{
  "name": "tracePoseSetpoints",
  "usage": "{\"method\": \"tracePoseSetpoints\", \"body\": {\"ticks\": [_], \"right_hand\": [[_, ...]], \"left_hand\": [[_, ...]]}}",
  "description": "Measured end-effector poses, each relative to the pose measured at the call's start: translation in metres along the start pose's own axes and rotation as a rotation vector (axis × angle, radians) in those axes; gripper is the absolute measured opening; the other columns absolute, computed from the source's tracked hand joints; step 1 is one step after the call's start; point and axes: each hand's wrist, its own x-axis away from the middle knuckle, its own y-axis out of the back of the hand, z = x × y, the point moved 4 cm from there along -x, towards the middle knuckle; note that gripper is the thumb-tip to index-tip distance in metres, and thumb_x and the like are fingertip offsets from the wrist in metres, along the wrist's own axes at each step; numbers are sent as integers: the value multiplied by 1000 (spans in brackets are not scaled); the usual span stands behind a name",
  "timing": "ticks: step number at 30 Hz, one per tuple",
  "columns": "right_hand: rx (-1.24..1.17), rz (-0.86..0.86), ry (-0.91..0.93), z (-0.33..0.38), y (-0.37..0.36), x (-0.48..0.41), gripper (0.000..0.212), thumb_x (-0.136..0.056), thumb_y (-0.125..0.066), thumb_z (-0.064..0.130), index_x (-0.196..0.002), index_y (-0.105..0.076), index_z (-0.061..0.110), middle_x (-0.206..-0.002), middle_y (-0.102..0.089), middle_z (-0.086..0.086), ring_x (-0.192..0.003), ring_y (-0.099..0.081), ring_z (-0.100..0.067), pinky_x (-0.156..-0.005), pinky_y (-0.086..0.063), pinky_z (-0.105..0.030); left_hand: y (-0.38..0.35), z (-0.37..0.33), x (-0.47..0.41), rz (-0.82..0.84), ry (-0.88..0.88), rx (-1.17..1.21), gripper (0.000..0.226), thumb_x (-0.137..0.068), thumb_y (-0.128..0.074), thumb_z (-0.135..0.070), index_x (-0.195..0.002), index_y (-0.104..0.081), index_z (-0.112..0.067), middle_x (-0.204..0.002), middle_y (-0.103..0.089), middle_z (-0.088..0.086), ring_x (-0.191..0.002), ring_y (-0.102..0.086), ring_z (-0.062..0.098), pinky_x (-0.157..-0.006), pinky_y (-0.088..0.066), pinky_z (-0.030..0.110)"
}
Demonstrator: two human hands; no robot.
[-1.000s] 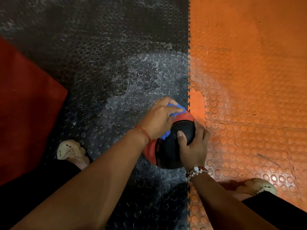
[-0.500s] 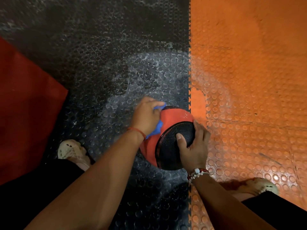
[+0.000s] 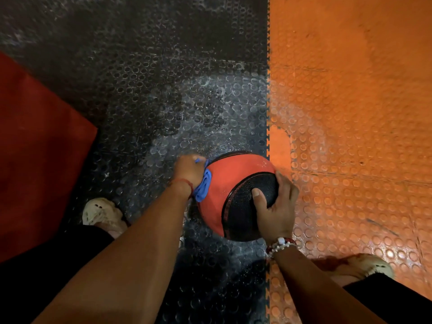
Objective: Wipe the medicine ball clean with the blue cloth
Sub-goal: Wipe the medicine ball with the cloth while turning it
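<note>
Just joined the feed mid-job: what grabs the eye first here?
The red-and-black ball is at centre, over the black floor, right by the seam with the orange floor. The left hand presses a blue cloth against its left side, while the right hand grips its black panel.

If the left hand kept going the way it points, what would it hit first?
The medicine ball: the left hand presses the blue cloth against its red left side. Along the forearm's line it would likely skim the ball's upper curve, then pass over the black studded floor; depth is unclear.
</note>
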Motion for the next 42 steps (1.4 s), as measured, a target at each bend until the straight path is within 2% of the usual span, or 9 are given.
{"method": "tracePoseSetpoints", "body": {"ticks": [5, 8, 12, 19, 22, 26, 28, 35, 42], "right_hand": [[13, -1, 9, 1, 0, -6, 77, -72, -48, 59, -136, -40, 18, -130, -39, -12, -122, -43, -27, -98, -41, -39], [1, -5, 6, 1, 0, -7, 76, -73, -48, 58, -135, -42, 15, -129, -40, -13, -122, -42, -27, -100, -40, -44], [-15, -4, -3, 0, 2, -10, 76, -71, -48, 59, -135, -42, 17, -127, -41, -10, -121, -42, -24, -100, -40, -43], [-9, 7, -1, 2, 2, -10, 78, -70, -46, 60, -136, -41, 19, -128, -40, -9, -121, -42, -24, -98, -39, -36], [-10, 22, 0, 1, 3, -11, 78, -70, -45, 60, -136, -40, 19, -129, -39, -8, -121, -42, -23, -96, -38, -33], [-3, 11, 9, 0, 2, -10, 76, -72, -46, 58, -136, -40, 18, -129, -40, -9, -122, -41, -24, -98, -36, -33], [0, 6, 6, 2, 2, -8, 77, -72, -46, 59, -136, -40, 18, -129, -40, -9, -122, -41, -24, -96, -36, -30], [-15, 18, 0, 0, 4, -10, 75, -71, -47, 58, -136, -40, 21, -127, -40, -6, -120, -43, -21, -96, -39, -34], [-1, 33, -55, 1, 2, -23, 77, -68, -45, 65, -134, -42, 27, -126, -40, -1, -118, -43, -18, -93, -33, -28]], "left_hand": [[-2, -36, 44, -166, -408, 37, 27, -94, -55, 0, -113, -71, -10, -114, -53, -3, -96, -55, -8, -85, -38, -1], [-11, -55, 52, -113, -634, -41, 31, -89, -56, 2, -114, -71, -11, -118, -54, 0, -113, -53, 8, -99, -41, 17], [-4, -36, 24, -81, -286, 84, 27, -98, -51, -7, -117, -68, -12, -120, -54, 0, -110, -52, 9, -99, -35, 12], [-13, 33, 16, -22, 319, 504, 19, -97, -53, -8, -94, -71, -14, -92, -72, 7, -90, -66, 25, -90, -53, 39], [-12, 34, 38, -109, 237, 534, 22, -99, -50, -9, -105, -70, -16, -106, -71, 6, -99, -67, 22, -95, -52, 38], [-1, -18, 46, -172, -248, 234, 25, -96, -55, -7, -114, -70, -15, -116, -52, -7, -105, -52, -4, -97, -34, 3], [-4, -38, 34, -93, -358, 139, 26, -96, -55, -6, -114, -70, -16, -113, -50, -9, -104, -49, -6, -95, -30, -1], [-14, 20, -10, 32, 170, 338, 23, -97, -49, -9, -106, -70, -12, -105, -69, 5, -97, -65, 21, -96, -51, 42], [-41, 76, 47, -144, 455, 787, 24, -100, -47, -11, -108, -69, -11, -109, -71, 15, -92, -69, 26, -91, -54, 43]]}}
